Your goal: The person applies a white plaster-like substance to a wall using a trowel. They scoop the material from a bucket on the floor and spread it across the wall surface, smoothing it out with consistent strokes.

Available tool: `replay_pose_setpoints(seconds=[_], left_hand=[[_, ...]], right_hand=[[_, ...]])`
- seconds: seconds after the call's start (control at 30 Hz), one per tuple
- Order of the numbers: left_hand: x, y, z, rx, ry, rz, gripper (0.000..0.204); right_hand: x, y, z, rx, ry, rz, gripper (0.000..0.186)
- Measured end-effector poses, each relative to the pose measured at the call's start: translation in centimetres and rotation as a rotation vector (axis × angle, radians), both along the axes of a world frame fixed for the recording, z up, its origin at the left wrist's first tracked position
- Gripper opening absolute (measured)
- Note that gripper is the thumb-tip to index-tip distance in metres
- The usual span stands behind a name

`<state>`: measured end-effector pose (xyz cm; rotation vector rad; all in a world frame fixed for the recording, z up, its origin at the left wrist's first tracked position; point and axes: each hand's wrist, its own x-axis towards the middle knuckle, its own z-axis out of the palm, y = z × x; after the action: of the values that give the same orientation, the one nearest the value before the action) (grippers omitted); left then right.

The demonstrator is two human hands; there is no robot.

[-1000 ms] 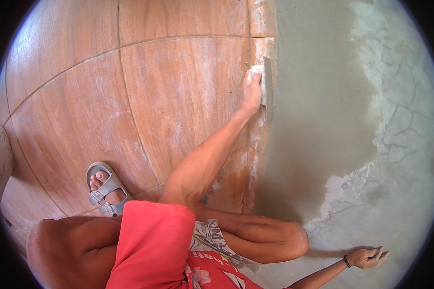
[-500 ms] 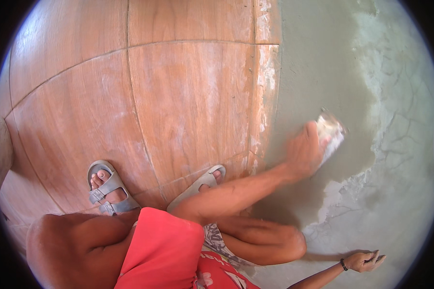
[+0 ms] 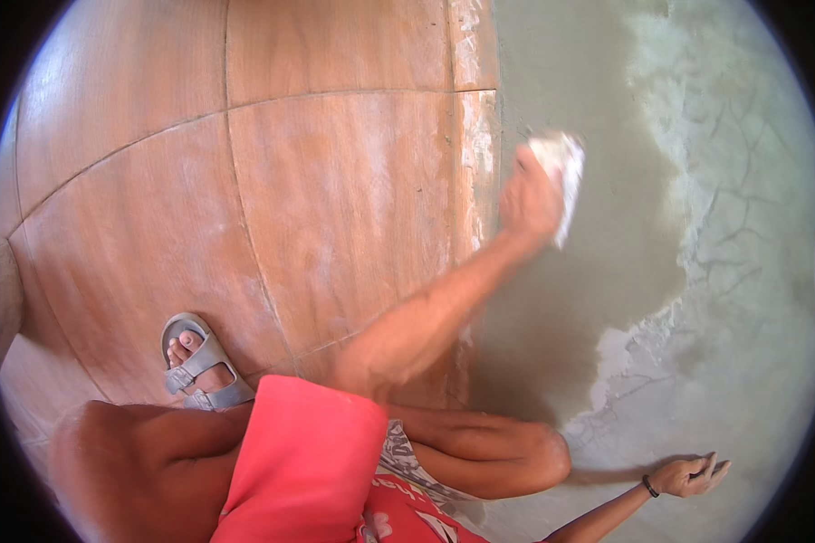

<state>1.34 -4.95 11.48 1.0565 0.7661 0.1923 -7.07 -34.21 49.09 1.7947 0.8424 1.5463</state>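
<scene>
My left hand [image 3: 528, 201] is closed round a flat, whitish tool [image 3: 568, 181], smeared by motion, so its exact kind cannot be made out. The tool is over the darker grey, smooth damp-looking layer [image 3: 607, 271], close to its tile-side edge. My left forearm reaches across from the red sleeve. At the lower right my right hand [image 3: 688, 476], with a dark band at the wrist, is by the paler grey surface [image 3: 743, 362]. Its fingers are loosely stretched, with nothing visible in them; whether it touches the surface I cannot tell.
Wood-look tiles [image 3: 326, 199] cover the left side, ending in a narrow strip [image 3: 475, 136] smeared with white. Cracks run through the paler surface. My sandalled foot [image 3: 199, 362] stands on the tiles, and my bent knee [image 3: 543, 452] juts toward the grey area. A rounded object [image 3: 2, 290] stands far left.
My left hand has swept the tool farther away and to the left across the damp-looking layer. The forearm now hides my other sandal. My right hand has hardly moved.
</scene>
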Motion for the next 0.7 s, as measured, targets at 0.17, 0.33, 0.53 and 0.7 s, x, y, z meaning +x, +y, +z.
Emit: replay_pose_setpoints(seconds=[0.17,0.33,0.53,0.7], left_hand=[[-8.9,-9.5,5.0,0.124,-0.466,-0.201,0.040],[-7.3,-6.2,2.4,-0.238,-0.479,0.081,0.043],[-6.8,0.6,-5.3,-1.027,-0.620,0.173,0.040],[-7.5,3.1,-7.1,-1.147,-0.797,0.295,0.034]], right_hand=[[-0.2,-0.5,0.0,-0.015,-0.017,-0.028,0.017],[-0.2,-0.4,-0.1,0.012,-0.026,-0.087,0.017],[0.3,-0.3,0.3,0.042,-0.005,-0.002,0.018],[0.3,-0.6,0.0,0.104,0.031,0.003,0.018]])
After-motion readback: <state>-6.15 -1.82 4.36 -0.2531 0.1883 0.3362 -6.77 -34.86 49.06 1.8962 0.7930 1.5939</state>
